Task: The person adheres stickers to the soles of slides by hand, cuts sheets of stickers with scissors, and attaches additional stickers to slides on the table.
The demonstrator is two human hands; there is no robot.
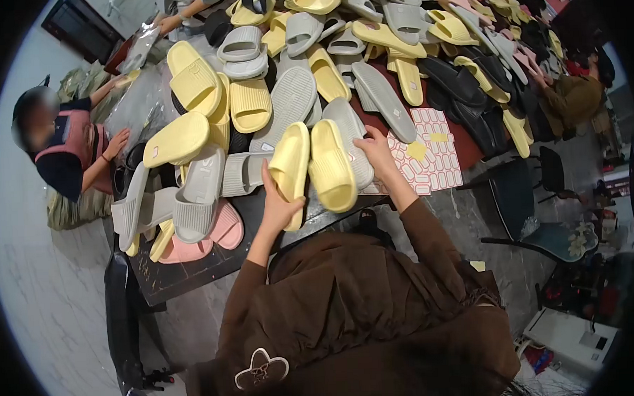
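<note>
My left hand [282, 208] is closed around a yellow slide slipper [291, 160], thumb on one side and fingers on the other, holding it upright over the table's front edge. Beside it stands a second yellow slide slipper [332, 169], its ribbed strap facing me. Directly behind that one is a grey slide slipper [358, 157]. My right hand [377, 153] is closed on the grey slipper's right edge, and some fingers are hidden. I cannot tell whether this hand also supports the second yellow slipper.
A heap of yellow, grey, black and pink slippers [303, 32] covers the dark table [182, 278]. A sheet of red-bordered labels [439, 168] lies at right. Another person [67, 145] works at left, one [578, 98] at right. A chair [537, 224] stands right.
</note>
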